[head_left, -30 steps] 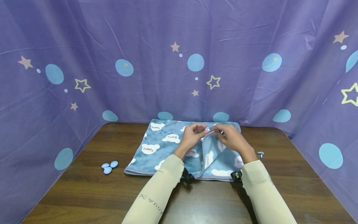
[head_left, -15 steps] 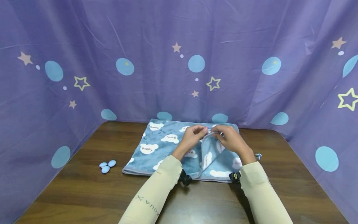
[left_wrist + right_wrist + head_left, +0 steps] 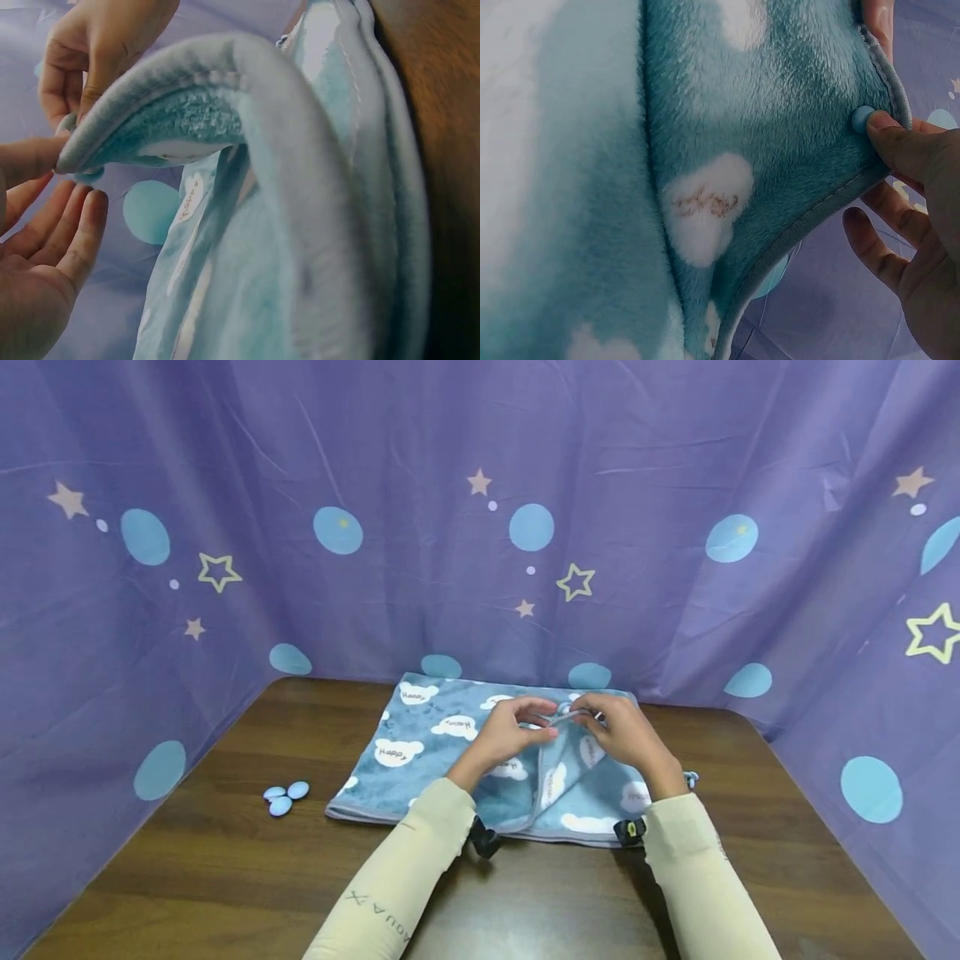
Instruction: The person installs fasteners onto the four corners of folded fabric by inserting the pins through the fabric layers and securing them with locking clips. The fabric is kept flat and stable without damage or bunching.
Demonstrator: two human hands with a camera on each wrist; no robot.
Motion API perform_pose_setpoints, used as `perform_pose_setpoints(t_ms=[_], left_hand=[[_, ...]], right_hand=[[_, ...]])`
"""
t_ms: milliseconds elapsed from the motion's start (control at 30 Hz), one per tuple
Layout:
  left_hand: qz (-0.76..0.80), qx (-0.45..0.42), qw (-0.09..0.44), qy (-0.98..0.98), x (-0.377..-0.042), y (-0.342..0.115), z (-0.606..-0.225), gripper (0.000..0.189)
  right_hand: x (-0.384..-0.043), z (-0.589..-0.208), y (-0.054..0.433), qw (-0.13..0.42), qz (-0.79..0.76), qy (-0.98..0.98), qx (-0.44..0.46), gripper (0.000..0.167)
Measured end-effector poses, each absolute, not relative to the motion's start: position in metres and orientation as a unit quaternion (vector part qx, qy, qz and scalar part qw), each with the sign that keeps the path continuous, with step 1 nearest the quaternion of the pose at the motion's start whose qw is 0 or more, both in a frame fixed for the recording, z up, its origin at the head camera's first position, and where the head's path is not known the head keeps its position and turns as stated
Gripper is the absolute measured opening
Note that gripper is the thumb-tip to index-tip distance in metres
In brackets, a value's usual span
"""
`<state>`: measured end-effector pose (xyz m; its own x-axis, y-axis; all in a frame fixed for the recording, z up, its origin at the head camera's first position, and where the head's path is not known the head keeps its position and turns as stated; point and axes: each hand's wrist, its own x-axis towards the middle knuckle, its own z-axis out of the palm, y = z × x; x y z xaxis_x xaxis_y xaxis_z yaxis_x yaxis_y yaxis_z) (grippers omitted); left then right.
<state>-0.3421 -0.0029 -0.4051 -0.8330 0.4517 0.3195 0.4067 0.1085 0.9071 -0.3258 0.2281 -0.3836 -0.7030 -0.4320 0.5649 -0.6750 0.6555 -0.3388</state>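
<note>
A folded teal blanket [image 3: 397, 753] with white bear heads marked "Happy" lies on the table, its grey-edged front layer lifted at one corner. My right hand [image 3: 618, 727] pinches that corner. In the right wrist view, the right thumb presses beside a small blue round button [image 3: 863, 118] on the plush. My left hand [image 3: 510, 727] is at the corner's left side, thumb and fingers spread apart. In the left wrist view, the left hand's fingers [image 3: 82, 240] extend just beside the corner, where a bit of blue [image 3: 90, 177] shows under the edge.
Three blue oval caps [image 3: 280, 806] lie on the brown wooden table [image 3: 202, 860], left of the blanket. A small cluster of blue-headed pieces [image 3: 691, 779] is partly hidden by the right wrist. A purple curtain [image 3: 420, 527] with stars hangs behind and at both sides.
My left thumb and fingers, earlier together at the corner, have parted, and the left hand has drawn slightly down and left. The right hand keeps its pinch on the corner.
</note>
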Motion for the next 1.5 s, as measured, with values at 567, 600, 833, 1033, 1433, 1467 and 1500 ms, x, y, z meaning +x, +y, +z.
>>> perform_pose_setpoints(t_ms=[567, 600, 833, 1033, 1433, 1467, 1500], left_hand=[[0.435, 0.382, 0.005, 0.816, -0.337, -0.005, -0.393, 0.027], [0.415, 0.39, 0.004, 0.822, -0.335, -0.005, -0.392, 0.032], [0.344, 0.418, -0.012, 0.841, -0.331, -0.002, -0.385, 0.048], [0.33, 0.424, -0.01, 0.843, -0.332, -0.005, -0.381, 0.054], [0.38, 0.354, -0.013, 0.854, -0.348, -0.027, -0.386, 0.062], [0.385, 0.347, -0.014, 0.855, -0.35, -0.03, -0.386, 0.063], [0.39, 0.339, -0.013, 0.856, -0.352, -0.033, -0.386, 0.065]], right_hand=[[-0.325, -0.377, 0.234, 0.234, 0.263, -0.881, 0.316, 0.009], [-0.325, -0.376, 0.235, 0.236, 0.264, -0.88, 0.317, 0.009], [-0.324, -0.374, 0.237, 0.23, 0.258, -0.886, 0.309, 0.007], [-0.322, -0.371, 0.241, 0.202, 0.259, -0.899, 0.29, 0.013], [-0.307, -0.361, 0.273, 0.142, 0.267, -0.924, 0.234, 0.022], [-0.306, -0.362, 0.275, 0.138, 0.264, -0.926, 0.233, 0.02], [-0.305, -0.363, 0.276, 0.135, 0.26, -0.927, 0.233, 0.019]])
